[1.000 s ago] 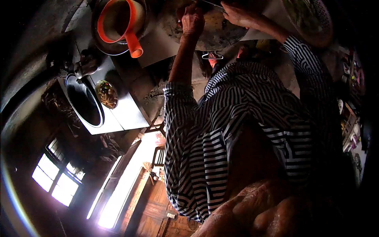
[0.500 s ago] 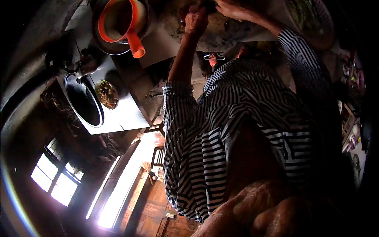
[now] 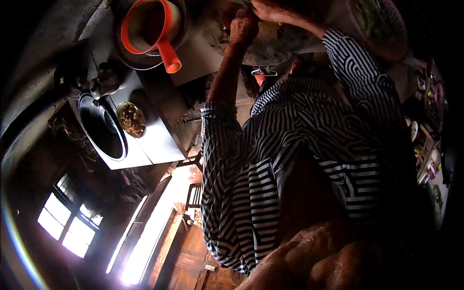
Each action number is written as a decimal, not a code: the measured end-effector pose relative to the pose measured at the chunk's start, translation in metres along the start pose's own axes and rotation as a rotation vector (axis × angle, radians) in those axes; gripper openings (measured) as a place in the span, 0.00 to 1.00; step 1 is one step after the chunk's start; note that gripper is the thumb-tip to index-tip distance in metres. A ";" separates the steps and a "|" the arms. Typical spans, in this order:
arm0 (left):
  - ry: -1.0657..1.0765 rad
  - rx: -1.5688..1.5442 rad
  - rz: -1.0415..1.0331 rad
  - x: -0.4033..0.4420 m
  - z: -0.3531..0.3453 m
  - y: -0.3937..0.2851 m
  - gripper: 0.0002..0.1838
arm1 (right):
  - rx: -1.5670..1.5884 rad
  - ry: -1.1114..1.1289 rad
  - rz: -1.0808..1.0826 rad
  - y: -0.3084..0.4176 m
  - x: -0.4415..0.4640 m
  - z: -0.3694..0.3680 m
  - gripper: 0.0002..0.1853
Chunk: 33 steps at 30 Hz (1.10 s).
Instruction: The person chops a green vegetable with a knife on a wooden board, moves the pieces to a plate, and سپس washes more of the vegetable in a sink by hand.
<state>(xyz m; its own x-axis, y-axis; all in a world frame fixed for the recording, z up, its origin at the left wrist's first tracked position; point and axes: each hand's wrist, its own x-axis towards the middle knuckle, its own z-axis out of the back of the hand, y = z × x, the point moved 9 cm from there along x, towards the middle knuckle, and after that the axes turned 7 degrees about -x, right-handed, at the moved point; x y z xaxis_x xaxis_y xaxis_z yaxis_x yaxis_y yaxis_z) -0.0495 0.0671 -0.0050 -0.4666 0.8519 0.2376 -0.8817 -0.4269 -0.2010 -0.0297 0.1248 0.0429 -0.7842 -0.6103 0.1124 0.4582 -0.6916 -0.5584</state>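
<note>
Far left, a dark basin (image 3: 101, 128) sits on the table beside a dish of food (image 3: 131, 119). Next, an orange dipper (image 3: 168, 55) rests over a pan, handle angled down to the right. Now the left hand (image 3: 243, 26), fingers curled over the round board (image 3: 275, 46), its grip too dim to tell! A thin grey strip (image 3: 240, 2) lies right above it, long axis roughly crosswise, right end towards the right hand (image 3: 271, 11), whose hold I can't tell. Far right, greens fill a basket (image 3: 405, 36).
</note>
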 end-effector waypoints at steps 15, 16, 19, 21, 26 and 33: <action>0.072 -0.095 0.030 -0.012 -0.039 0.004 0.05 | 1.044 0.150 -0.597 -0.017 -0.058 -0.012 0.32; 0.073 -0.061 -0.024 -0.012 -0.036 0.001 0.05 | 1.082 0.105 -0.560 -0.015 -0.044 -0.026 0.32; -0.294 -0.121 -0.085 -0.002 0.038 -0.023 0.13 | 1.613 0.268 -0.522 0.001 -0.030 -0.074 0.33; -0.210 0.009 -0.082 -0.011 0.023 -0.018 0.16 | 1.915 0.118 -0.497 0.003 -0.035 -0.078 0.34; -0.218 -0.021 -0.044 -0.023 0.055 -0.024 0.19 | 1.543 0.624 -0.668 -0.007 -0.073 -0.035 0.40; -0.210 -0.206 0.109 -0.005 0.077 -0.018 0.10 | 0.687 0.364 -0.183 0.009 -0.087 -0.076 0.34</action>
<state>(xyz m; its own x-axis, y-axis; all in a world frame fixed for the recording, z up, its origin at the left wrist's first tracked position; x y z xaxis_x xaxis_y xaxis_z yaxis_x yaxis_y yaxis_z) -0.0365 0.0476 0.0707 -0.5809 0.7140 0.3909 -0.8028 -0.4234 -0.4197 0.0108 0.2013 -0.0343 -0.9048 -0.3819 -0.1883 0.3718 -0.9242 0.0877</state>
